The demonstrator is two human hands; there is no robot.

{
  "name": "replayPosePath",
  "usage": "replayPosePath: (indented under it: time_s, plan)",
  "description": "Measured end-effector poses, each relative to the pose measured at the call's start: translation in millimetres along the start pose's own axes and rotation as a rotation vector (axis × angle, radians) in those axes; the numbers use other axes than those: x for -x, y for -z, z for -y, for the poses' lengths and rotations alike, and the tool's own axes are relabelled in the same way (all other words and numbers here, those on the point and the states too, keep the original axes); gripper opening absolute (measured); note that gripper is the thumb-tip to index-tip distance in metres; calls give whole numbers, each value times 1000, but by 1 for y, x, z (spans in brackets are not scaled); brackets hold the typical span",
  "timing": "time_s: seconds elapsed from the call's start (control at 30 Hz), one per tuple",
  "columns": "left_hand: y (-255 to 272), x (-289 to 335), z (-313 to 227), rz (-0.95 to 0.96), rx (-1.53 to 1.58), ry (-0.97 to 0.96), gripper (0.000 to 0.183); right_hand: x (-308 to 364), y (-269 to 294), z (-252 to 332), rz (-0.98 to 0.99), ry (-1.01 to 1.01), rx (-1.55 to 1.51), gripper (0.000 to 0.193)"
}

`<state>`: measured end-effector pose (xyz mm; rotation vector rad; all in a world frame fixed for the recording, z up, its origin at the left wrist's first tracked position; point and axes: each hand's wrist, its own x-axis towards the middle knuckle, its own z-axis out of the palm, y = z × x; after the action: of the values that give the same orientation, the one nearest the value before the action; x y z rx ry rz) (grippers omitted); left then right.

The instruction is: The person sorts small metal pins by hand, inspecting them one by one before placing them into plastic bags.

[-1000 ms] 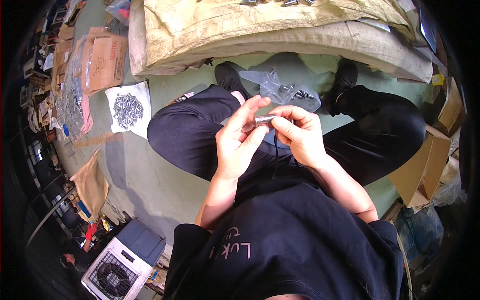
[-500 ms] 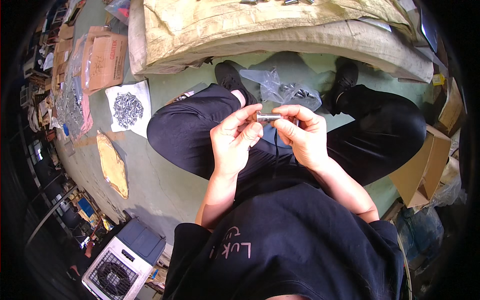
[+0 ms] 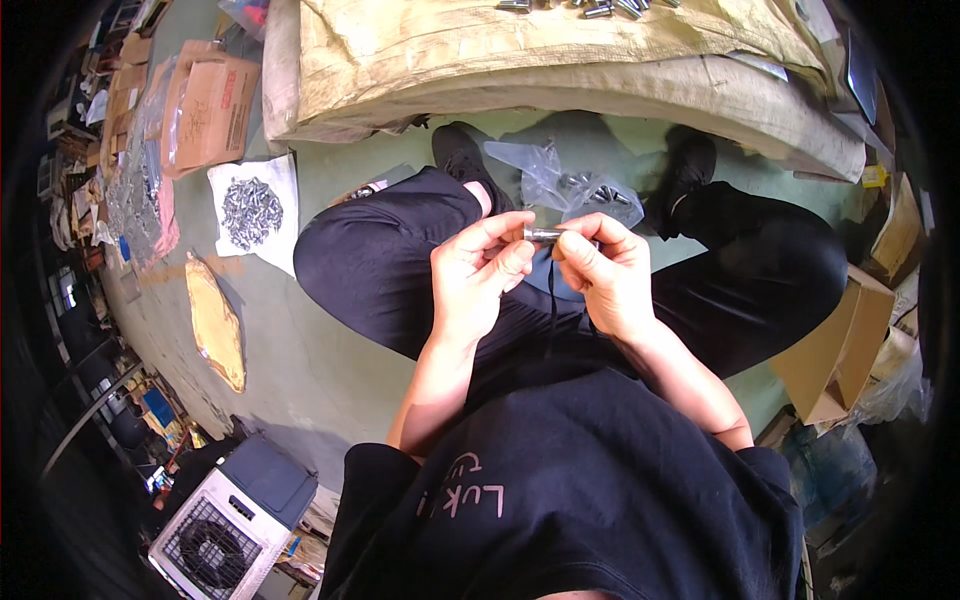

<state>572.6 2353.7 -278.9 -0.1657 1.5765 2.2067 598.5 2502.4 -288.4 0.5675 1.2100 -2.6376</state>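
Note:
Between my two hands, above my lap, is a small shiny metal cylinder (image 3: 541, 235), lying roughly level. Thumb and fingers of my left hand (image 3: 478, 270) pinch its left end. At the other end, my right hand (image 3: 608, 272) grips it the same way, and the fingertips cover part of it. Beyond the hands, on the floor between my feet, a clear plastic bag (image 3: 600, 197) has similar metal pieces in it. More metal cylinders (image 3: 598, 9) lie on the tan-covered low surface (image 3: 540, 50) ahead of me.
To the left, a white sheet (image 3: 282, 215) holds a heap of small metal parts (image 3: 252, 212). Near it are a cardboard box (image 3: 212, 115) and a flat tan piece (image 3: 216, 325). An air cooler (image 3: 232, 515) stands lower left. An open carton (image 3: 838, 345) is at the right.
Both hands still hold the metal cylinder, which has shifted slightly right. Less of it shows between the fingers. The view has tilted a little, showing more of the cylinders on the tan cover.

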Motion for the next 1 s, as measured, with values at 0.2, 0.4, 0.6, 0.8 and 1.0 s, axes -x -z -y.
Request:
replayPosePath:
  time_s: [0.2, 0.4, 0.6, 0.8, 1.0]
  plan:
    - [-2, 2, -7, -48, -125, -63, 32, -5, 0, -5, 27, -140, -67, 19]
    - [5, 2, -5, -39, -269, -187, 30, -4, -4, -7, 66, -272, -193, 23]
    - [7, 3, -1, -45, -57, -16, 30, -1, -9, -2, 37, -192, -88, 21]
    - [8, 4, 2, -3, 91, -7, 31, 4, -13, -1, 30, -86, 67, 18]
    - [11, 6, 5, 37, 166, 9, 30, 7, -15, 0, 13, -21, 135, 13]
